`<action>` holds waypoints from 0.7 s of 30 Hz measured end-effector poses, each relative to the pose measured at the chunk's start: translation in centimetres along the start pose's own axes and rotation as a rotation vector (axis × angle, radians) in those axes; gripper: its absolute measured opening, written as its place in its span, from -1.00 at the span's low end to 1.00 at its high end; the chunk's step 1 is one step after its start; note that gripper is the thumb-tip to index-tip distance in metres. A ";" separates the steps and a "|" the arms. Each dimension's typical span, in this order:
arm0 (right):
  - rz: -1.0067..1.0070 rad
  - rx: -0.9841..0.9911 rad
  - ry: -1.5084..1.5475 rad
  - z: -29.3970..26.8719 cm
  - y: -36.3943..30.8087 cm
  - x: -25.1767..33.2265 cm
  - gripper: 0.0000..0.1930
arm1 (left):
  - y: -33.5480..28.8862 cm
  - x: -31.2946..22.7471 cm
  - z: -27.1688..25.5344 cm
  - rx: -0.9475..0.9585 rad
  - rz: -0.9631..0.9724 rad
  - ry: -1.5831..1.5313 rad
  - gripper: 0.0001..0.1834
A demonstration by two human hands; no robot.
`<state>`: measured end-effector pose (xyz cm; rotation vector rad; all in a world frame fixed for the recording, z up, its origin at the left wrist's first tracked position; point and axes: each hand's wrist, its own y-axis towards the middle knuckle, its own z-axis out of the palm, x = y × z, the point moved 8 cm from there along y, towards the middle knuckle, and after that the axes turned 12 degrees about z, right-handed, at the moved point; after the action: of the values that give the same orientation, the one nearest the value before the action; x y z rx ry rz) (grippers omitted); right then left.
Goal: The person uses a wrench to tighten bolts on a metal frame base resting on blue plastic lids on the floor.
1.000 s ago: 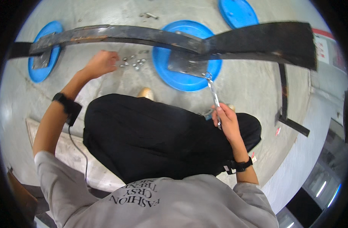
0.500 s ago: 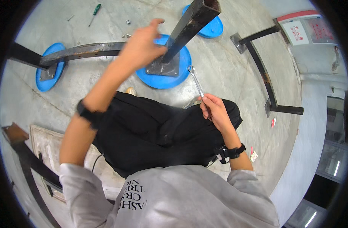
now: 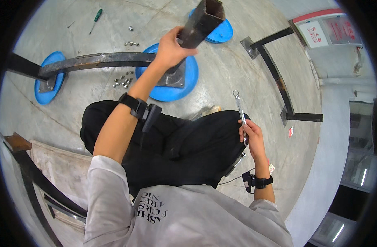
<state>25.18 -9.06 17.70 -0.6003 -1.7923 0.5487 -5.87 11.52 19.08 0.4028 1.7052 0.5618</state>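
My left hand (image 3: pixel 171 51) is wrapped round a dark square steel post (image 3: pixel 201 26), thumb on its near side and the other fingers partly hidden behind it. The post rises from a flat base plate (image 3: pixel 174 81) on a round blue disc (image 3: pixel 190 84). A horizontal steel rail (image 3: pixel 102 60) joins the post on its left side. Off to the right, above my knee, my right hand (image 3: pixel 252 135) grips a silver wrench (image 3: pixel 240 108) by its lower end. The wrench's ring end points up and away, apart from the frame.
Several nuts (image 3: pixel 123 80) lie on the floor below the rail. Beyond it are a bolt (image 3: pixel 133 43) and a green-handled screwdriver (image 3: pixel 96 20). Another steel frame (image 3: pixel 279 78) stands at right, and a dark frame (image 3: pixel 32 173) at lower left. A metal tool (image 3: pixel 237 161) lies by my right knee.
My left hand has gone from a blurred, spread reach beside the post to a hold on it. My right hand has drawn the wrench rightward, away from the blue disc.
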 end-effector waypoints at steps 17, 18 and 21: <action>-0.119 0.320 -0.591 13.4 25.0 9.7 -0.76 | -6.7 3.3 -4.7 0.389 -0.203 0.139 -0.49; -0.124 0.385 -0.522 14.8 25.7 10.0 -0.75 | -7.0 4.0 -4.5 0.550 -0.336 0.254 -0.65; -0.011 0.427 -0.728 17.7 29.5 7.9 -0.73 | -7.7 2.5 -3.3 0.698 -0.387 0.380 -0.79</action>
<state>9.92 17.26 -0.18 -0.0829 -2.2419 1.2150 -9.37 6.13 13.16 0.4535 2.2591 -0.2803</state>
